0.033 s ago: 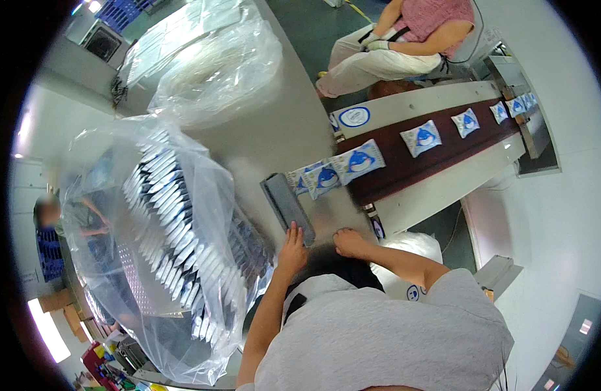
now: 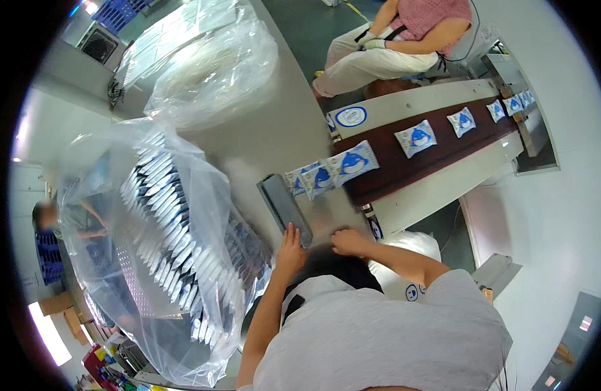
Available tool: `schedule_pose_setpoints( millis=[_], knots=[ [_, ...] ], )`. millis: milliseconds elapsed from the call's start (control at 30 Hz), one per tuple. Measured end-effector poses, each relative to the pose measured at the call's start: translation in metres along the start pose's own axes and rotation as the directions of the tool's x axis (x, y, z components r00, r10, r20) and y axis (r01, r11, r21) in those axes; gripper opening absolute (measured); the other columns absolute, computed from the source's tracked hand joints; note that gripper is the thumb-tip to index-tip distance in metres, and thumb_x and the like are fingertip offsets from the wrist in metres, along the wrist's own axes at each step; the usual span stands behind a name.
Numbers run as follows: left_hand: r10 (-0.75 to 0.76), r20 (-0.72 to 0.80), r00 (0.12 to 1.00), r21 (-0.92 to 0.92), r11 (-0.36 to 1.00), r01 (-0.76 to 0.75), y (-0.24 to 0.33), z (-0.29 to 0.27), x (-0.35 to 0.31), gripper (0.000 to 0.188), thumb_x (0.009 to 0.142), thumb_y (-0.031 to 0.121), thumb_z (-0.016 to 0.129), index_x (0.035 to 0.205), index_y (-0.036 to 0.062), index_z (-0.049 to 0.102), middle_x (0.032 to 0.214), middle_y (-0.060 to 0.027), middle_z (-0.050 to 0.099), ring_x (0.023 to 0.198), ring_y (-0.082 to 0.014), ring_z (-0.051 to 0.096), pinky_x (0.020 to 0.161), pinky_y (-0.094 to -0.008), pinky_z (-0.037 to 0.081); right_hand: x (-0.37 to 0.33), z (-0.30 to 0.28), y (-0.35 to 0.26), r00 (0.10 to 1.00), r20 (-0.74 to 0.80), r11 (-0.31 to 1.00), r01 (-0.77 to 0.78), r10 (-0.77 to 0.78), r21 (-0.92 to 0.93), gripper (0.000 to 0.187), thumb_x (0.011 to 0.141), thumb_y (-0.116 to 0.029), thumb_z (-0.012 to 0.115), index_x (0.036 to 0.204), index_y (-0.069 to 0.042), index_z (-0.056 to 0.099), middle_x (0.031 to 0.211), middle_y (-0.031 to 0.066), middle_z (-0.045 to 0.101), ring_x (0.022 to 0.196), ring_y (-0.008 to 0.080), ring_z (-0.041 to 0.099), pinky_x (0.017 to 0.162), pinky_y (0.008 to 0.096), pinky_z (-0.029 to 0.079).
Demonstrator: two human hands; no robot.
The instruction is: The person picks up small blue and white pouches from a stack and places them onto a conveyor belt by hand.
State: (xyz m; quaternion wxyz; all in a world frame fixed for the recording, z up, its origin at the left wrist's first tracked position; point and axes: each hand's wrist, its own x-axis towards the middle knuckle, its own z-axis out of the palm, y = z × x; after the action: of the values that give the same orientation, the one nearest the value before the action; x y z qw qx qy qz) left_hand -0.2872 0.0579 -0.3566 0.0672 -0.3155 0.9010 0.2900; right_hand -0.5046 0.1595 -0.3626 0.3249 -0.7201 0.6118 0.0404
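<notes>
My left hand (image 2: pixel 290 253) lies at the near end of a long grey block (image 2: pixel 284 207), its fingers stretched out and touching it. My right hand (image 2: pixel 350 242) rests at the table's near edge, fingers curled in, with nothing visible in them. Against the block's right side lie several small white-and-blue packets, overlapping in a row; the front one (image 2: pixel 318 180) is on the table, while another packet (image 2: pixel 354 163) reaches back over the end of a dark red conveyor belt (image 2: pixel 379 186).
More packets, such as one (image 2: pixel 416 138), sit spaced along the belt. To my left a large clear bag (image 2: pixel 212 176) holds stacked rows of packets (image 2: pixel 167 208). Clear plastic (image 2: pixel 212 72) covers the far table. Across the conveyor sits a person (image 2: pixel 418 39) in gloves; another person (image 2: pixel 79 218) stands far left.
</notes>
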Motion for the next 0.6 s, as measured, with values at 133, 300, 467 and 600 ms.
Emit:
schedule_pose_setpoints(
  millis=[133, 300, 467, 600],
  knots=[
    [-0.023, 0.013, 1.0, 0.064, 0.998, 0.023, 0.005, -0.006, -0.003, 0.082, 0.07, 0.015, 0.066, 0.138, -0.0088, 0.026, 0.149, -0.0276, 0.008, 0.132, -0.0451, 0.027, 0.104, -0.0409, 0.035, 0.012, -0.109, 0.021, 0.992, -0.104, 0.917, 0.106, -0.071, 0.384, 0.023, 0.082, -0.026, 0.056, 0.086, -0.004, 0.06, 0.087, 0.0151, 0.063, 0.081, 0.033, 0.061, 0.07, 0.0422, 0.047],
    [0.036, -0.018, 0.999, 0.172, 0.985, -0.033, 0.012, -0.014, -0.003, 0.081, 0.073, 0.016, 0.066, 0.138, -0.0086, 0.026, 0.148, -0.029, 0.006, 0.133, -0.0447, 0.025, 0.107, -0.0407, 0.032, 0.004, -0.216, 0.128, 0.821, -0.551, 0.946, 0.04, 0.152, 0.32, 0.015, 0.082, -0.012, 0.054, 0.093, -0.004, 0.059, 0.093, 0.0135, 0.058, 0.09, 0.032, 0.055, 0.081, 0.0398, 0.045],
    [0.046, -0.014, 0.999, 0.122, 0.992, -0.044, 0.008, -0.015, -0.004, 0.073, 0.076, 0.015, 0.061, 0.137, -0.0083, 0.028, 0.148, -0.0295, 0.009, 0.134, -0.044, 0.023, 0.108, -0.0414, 0.028, -0.044, -0.25, 0.262, 0.777, -0.508, 0.762, -0.568, 0.372, -0.311, 0.03, 0.088, -0.012, 0.044, 0.116, -0.014, 0.054, 0.119, 0.005, 0.055, 0.114, 0.0297, 0.048, 0.087, 0.056, 0.043],
    [0.0, -0.008, 1.0, 0.095, 0.995, 0.001, 0.002, -0.007, -0.005, 0.066, 0.079, 0.016, 0.058, 0.134, -0.009, 0.032, 0.146, -0.0305, 0.014, 0.134, -0.0429, 0.023, 0.11, -0.0417, 0.026, -0.069, -0.245, 0.31, 0.823, -0.365, 0.729, -0.559, 0.434, -0.394, 0.038, 0.078, -0.022, 0.061, 0.115, -0.017, 0.055, 0.112, 0.001, 0.056, 0.118, 0.0268, 0.045, 0.09, 0.0569, 0.041]
  ],
)
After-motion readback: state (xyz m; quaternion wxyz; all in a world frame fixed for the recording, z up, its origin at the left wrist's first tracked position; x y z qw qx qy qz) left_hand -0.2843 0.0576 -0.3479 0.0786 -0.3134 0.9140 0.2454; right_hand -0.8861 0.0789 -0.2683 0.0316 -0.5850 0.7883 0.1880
